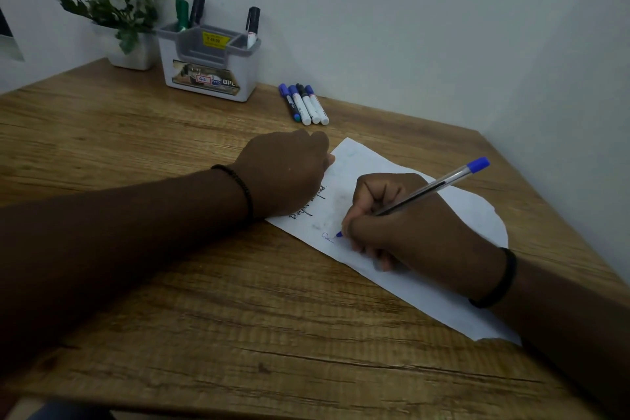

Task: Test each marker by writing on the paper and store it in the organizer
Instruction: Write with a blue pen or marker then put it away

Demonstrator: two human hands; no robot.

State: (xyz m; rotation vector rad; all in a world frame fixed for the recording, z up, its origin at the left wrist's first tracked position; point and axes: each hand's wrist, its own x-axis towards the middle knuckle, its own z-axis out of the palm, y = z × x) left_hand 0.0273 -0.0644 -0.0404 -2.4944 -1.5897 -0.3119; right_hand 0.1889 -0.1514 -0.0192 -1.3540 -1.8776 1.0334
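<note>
A white sheet of paper [453,208] lies slanted on the wooden table, with black handwriting near its left edge and a fresh blue letter. My right hand [399,218] grips a clear blue-capped pen [439,184], its blue tip touching the paper. My left hand [286,170] is closed in a fist and rests on the paper's left edge. Several markers [305,104] with blue and black caps lie side by side by the wall. The white and grey organizer [208,61] at the back holds a green marker [181,14] and two black markers [197,8].
A white pot of artificial white flowers [112,7] stands left of the organizer in the corner. The wall runs close behind the markers and along the table's right edge. Bare wood [204,300] lies in front of my arms.
</note>
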